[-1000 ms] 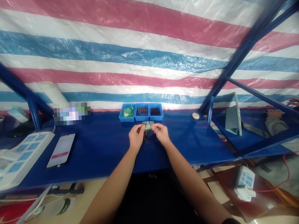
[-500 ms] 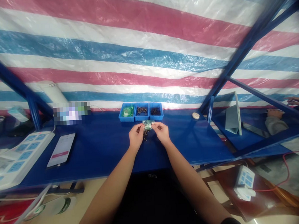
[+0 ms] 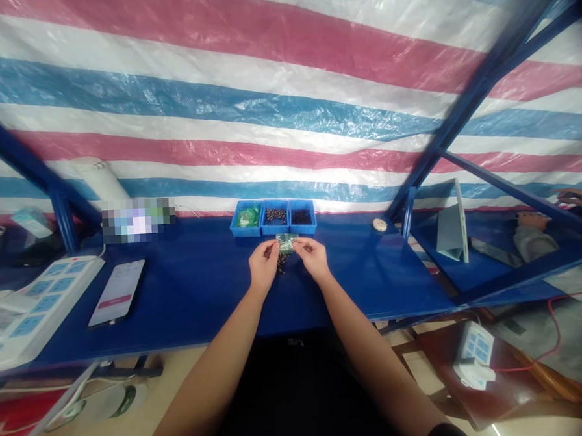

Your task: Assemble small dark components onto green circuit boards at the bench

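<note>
**change from the earlier frame:** the pinch and the spacing of your hands match the frame half a second ago; only the whole view sits slightly further left.

**hands:** your left hand [image 3: 263, 266] pinches one side of a clear packet [image 3: 286, 243] between thumb and fingers. your right hand [image 3: 313, 256] pinches the other side the same way. neither hand is spread.

**held item:** the packet has a green tint and hangs between your hands, just in front of the bins. a small heap of dark parts [image 3: 282, 264] lies on the table beneath it.

**surface:** a blue table [image 3: 192, 295] carries three joined blue bins along its far edge. the left bin [image 3: 238, 215] holds green packets, the middle bin [image 3: 275, 215] and right bin [image 3: 301, 213] dark small parts. a smartphone [image 3: 116, 293] and a white power strip [image 3: 42, 302] lie to the left, and a round pale object [image 3: 380, 224] to the right.

**room:** a striped pink, white and blue tarpaulin [image 3: 285, 101] fills the upper frame behind a blue metal frame [image 3: 484, 84]. a co-worker's hands [image 3: 577, 198] show at the far right edge.
</note>
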{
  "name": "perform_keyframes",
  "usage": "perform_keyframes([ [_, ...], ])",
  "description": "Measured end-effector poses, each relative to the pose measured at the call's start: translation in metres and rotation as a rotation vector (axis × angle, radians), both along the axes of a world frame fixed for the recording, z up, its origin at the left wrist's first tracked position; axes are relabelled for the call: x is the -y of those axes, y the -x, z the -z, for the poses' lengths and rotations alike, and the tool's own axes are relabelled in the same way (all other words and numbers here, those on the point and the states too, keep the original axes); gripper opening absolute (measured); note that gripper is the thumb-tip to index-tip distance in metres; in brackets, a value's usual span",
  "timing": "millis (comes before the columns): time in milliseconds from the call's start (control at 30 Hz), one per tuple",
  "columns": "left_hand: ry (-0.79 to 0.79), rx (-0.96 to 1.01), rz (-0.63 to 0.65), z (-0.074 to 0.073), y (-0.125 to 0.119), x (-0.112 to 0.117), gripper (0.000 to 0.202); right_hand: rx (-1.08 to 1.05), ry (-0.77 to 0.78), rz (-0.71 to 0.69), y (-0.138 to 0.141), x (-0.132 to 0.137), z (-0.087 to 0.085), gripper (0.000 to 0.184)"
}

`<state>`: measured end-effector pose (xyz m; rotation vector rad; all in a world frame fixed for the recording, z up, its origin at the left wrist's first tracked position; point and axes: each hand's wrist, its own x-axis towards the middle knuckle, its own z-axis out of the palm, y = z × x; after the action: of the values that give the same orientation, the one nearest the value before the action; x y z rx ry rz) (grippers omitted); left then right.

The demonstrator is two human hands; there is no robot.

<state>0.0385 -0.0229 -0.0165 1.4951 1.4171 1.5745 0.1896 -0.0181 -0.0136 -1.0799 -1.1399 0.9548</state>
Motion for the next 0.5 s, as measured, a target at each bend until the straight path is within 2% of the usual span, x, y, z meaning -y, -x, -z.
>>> perform_keyframes([
  [267,0.019,0.049,0.009,0.0012,-0.0014,0.0002,0.03,-0.049,0.011,-0.005,0.0012,0.0021,-0.0029,0.033],
  [400,0.025,-0.005,-0.037,0.0034,0.0005,-0.0014,0.028,-0.033,0.049,0.009,0.0024,0.002,-0.0019,0.035],
  [500,0.029,-0.039,-0.04,0.0032,0.0012,-0.0014,0.028,0.006,0.01,0.035,0.0013,0.0013,-0.0006,0.033],
])
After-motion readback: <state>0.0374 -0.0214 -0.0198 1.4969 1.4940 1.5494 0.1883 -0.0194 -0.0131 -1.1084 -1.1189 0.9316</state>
